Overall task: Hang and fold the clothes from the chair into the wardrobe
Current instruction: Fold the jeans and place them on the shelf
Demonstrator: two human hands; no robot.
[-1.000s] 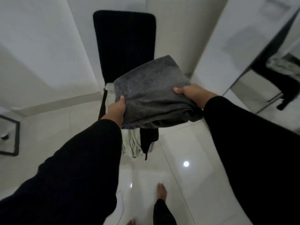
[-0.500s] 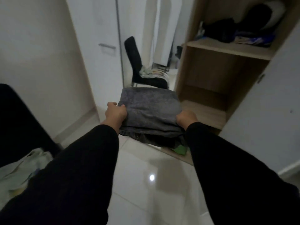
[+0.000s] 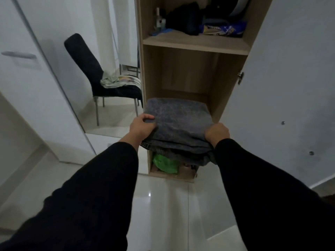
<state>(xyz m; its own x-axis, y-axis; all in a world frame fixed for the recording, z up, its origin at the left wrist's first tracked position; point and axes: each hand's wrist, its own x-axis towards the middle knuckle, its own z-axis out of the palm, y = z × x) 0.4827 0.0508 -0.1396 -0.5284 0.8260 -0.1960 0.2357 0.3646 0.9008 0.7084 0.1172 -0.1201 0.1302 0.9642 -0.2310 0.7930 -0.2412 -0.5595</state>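
Observation:
A folded dark grey garment (image 3: 176, 122) is held out at the mouth of the wooden wardrobe's (image 3: 231, 87) middle compartment. My left hand (image 3: 142, 126) grips its left edge, thumb on top. My right hand (image 3: 216, 133) grips its right front corner, fingers curled round it. Both arms wear black sleeves. The black chair (image 3: 90, 69) with pale clothes (image 3: 117, 81) on its seat shows in a mirror to the left.
The shelf above (image 3: 195, 45) holds dark clothes and a blue and yellow item. A green bag (image 3: 164, 163) lies in the bottom compartment. The white wardrobe door (image 3: 290, 87) stands open at the right. Glossy white floor tiles lie below.
I have come closer to the wardrobe. The folded garment, still in both hands, has moved forward and up to the middle compartment's opening.

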